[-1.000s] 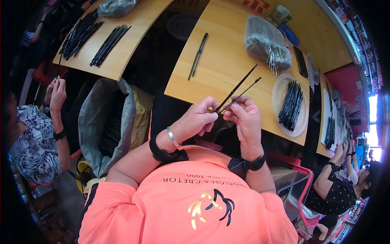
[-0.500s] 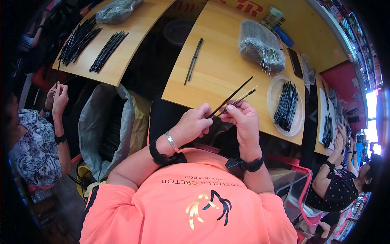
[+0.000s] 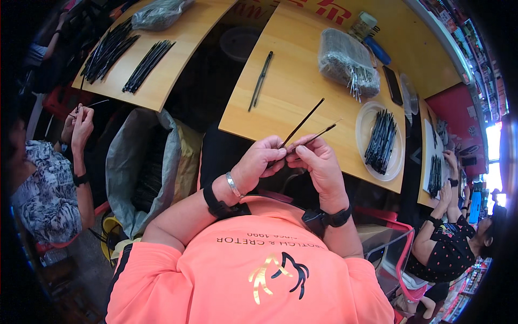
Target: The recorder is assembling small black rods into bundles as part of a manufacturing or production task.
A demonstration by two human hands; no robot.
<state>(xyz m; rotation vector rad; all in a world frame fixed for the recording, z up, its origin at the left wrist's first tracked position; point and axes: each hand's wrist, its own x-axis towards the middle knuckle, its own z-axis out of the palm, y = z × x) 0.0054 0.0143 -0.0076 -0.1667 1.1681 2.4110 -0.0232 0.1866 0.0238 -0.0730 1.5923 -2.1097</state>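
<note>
Above my lap, just off the table's near edge, my two hands meet with their fingertips close together. My left hand is closed around a thin black stick that points up and to the right. Between thumb and fingers, my right hand pinches a second slim dark stick; a fine pale tip shows beyond its end. The lower ends of both are hidden by the fingers. Right of my hands, a bundle of black sticks lies in a round clear plastic dish.
On the wooden table lie two dark sticks, a plastic bag of thin silvery pieces, a phone and a jar. An open sack stands left. Co-workers sit on both sides; another table carries black sticks.
The two sticks, nearly side by side before, now stand farther apart at their upper ends. My right hand has shifted slightly left and down, and the pale strip beside its stick shows less.
</note>
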